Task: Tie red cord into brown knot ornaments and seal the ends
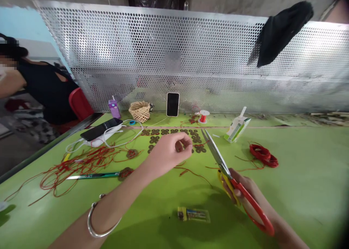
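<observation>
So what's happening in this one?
The person's left hand seems to pinch a red cord over rows of brown discs. The right hand holds scissors, pointing forward, near the cord. A lighter lies closer to the person, and a red coil lies off to the right.

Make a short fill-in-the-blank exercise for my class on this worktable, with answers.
The right hand holds scissors with one yellow and one ____ handle.
A silver bangle circles the ____ forearm.
The lighter lies on a ____ tabletop.
The basket stands between the upright phone and the ____ carton.

Missing words: red; left; green; purple.
</observation>
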Action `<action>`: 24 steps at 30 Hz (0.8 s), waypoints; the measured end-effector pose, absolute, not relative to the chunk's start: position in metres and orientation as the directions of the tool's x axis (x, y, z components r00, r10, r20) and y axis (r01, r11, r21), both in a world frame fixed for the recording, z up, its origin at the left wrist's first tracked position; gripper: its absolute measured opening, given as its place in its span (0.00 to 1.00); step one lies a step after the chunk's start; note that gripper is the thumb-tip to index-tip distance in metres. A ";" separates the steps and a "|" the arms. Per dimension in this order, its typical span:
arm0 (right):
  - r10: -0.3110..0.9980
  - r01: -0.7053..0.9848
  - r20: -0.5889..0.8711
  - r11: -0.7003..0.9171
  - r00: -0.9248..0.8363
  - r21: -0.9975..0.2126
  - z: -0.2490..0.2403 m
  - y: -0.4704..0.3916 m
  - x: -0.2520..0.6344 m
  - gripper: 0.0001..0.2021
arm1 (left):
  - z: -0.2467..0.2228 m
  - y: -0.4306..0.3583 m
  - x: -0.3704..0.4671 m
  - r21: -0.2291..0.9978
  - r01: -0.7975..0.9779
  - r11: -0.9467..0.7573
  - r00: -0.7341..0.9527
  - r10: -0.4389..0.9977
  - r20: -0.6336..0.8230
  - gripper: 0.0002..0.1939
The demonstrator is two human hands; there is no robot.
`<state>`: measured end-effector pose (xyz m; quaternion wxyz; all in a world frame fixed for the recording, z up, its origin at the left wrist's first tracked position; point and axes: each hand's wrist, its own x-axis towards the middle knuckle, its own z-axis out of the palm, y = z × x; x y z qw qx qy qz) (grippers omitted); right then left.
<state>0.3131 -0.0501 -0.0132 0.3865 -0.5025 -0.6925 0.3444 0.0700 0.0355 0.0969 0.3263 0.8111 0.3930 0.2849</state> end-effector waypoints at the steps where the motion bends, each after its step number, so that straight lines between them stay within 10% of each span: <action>1: 0.965 0.434 0.179 0.247 -0.192 -0.866 -0.014 -0.050 0.314 0.18 | 0.096 0.036 0.070 0.755 0.450 -0.477 0.527 0.824 0.207 0.05; 14: 0.889 0.857 0.242 -0.252 0.389 -0.449 -0.016 -0.022 0.356 0.21 | 0.076 0.031 0.045 0.741 0.498 -0.451 0.514 0.841 0.166 0.07; 24: 0.873 0.956 0.405 -0.201 0.273 -0.213 -0.028 -0.024 0.367 0.18 | 0.049 0.020 0.018 0.748 0.562 -0.353 0.442 0.892 0.088 0.08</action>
